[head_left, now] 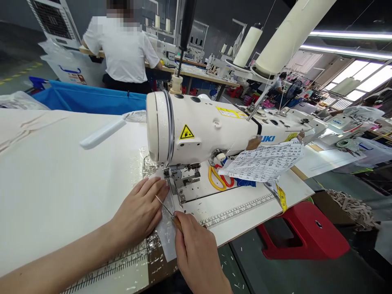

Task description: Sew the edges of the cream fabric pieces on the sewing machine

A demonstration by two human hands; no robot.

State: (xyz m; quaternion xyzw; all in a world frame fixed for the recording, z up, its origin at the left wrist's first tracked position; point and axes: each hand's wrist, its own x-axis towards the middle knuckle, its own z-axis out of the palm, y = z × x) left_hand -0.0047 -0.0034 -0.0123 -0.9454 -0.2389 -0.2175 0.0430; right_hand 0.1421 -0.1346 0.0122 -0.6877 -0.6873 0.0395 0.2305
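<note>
My left hand [141, 208] lies on a strip of thin white fabric [168, 241], its fingers close together beside the presser foot [174, 183] of a white sewing machine [196, 126]. The thumb is bent toward the strip. My right hand [197, 249] is closed around the wooden handle of an awl [165, 205]. The awl's thin metal shaft points up and left, with its tip near my left fingers. The strip hangs over the table's front edge between my hands. Its far end is hidden by my left hand and the machine.
Yellow- and red-handled scissors [217, 179] lie under the machine arm, near a written paper sheet [263, 161] and a yellow tape measure [281, 198]. A red stool [309, 232] stands right of the table [61, 163]. Thread cones [248, 47] rise behind. A person in white [124, 51] sits beyond.
</note>
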